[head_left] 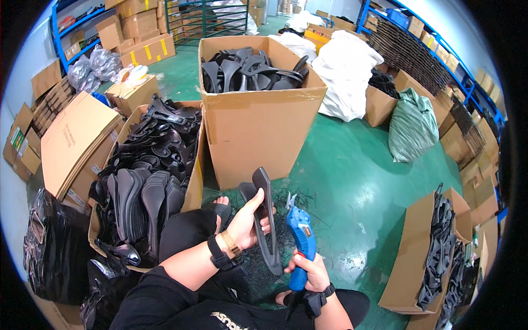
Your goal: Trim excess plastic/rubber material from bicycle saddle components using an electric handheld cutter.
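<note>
My left hand (pixel 242 224) is closed round a black bicycle saddle shell (pixel 269 254), long and narrow with an open slot along it, held tilted in front of me. In my right hand (pixel 312 270) is a pair of blue electric scissors (pixel 302 230), gripped by the lower body. Their metal blades point up, just right of the shell and apart from it. Dark thin trimmings (pixel 250 286) litter the floor below my hands. Beside my left arm, an open carton (pixel 193 190) holds many similar black shells, some nested in stacks.
A tall carton (pixel 256 135) full of black shells stands straight ahead. To the right are a carton (pixel 404 258) with black pieces and a green sack (pixel 413 129). White sacks (pixel 344 74) stand farther back. Flattened cartons (pixel 77 140) and a black-wrapped bundle (pixel 52 253) are left.
</note>
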`<control>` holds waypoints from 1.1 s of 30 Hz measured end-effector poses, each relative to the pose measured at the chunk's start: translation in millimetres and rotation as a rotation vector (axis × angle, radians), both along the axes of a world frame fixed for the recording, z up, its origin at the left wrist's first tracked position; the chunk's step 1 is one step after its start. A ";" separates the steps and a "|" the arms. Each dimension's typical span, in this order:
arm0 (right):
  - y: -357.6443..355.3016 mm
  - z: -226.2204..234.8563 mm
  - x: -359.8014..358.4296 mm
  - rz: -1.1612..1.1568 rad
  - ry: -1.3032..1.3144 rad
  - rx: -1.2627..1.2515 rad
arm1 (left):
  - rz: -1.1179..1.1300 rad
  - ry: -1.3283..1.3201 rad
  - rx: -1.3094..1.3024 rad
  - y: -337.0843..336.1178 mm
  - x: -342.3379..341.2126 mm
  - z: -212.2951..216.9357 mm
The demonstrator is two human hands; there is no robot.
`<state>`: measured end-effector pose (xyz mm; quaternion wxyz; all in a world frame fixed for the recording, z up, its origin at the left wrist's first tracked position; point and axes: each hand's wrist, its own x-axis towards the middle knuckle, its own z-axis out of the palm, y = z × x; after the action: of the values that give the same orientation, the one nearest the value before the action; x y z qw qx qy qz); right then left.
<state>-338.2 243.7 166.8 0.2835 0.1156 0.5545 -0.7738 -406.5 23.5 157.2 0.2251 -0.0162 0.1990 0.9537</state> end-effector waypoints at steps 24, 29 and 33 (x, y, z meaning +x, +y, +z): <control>5.8 -9.8 -2.2 0.096 -0.113 -0.049 | -0.374 -0.258 -0.196 8.5 17.9 -10.6; 12.1 -9.7 -3.9 0.018 -0.079 -0.113 | -0.383 -0.305 -0.141 15.4 19.1 -9.5; 18.8 -6.7 -4.8 0.073 -0.018 -0.174 | -0.362 -0.188 -0.160 8.6 11.1 -23.1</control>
<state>-343.0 262.5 160.1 0.3254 0.0772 0.4864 -0.8072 -395.3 32.1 134.1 0.4082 -0.0870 0.2518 0.8732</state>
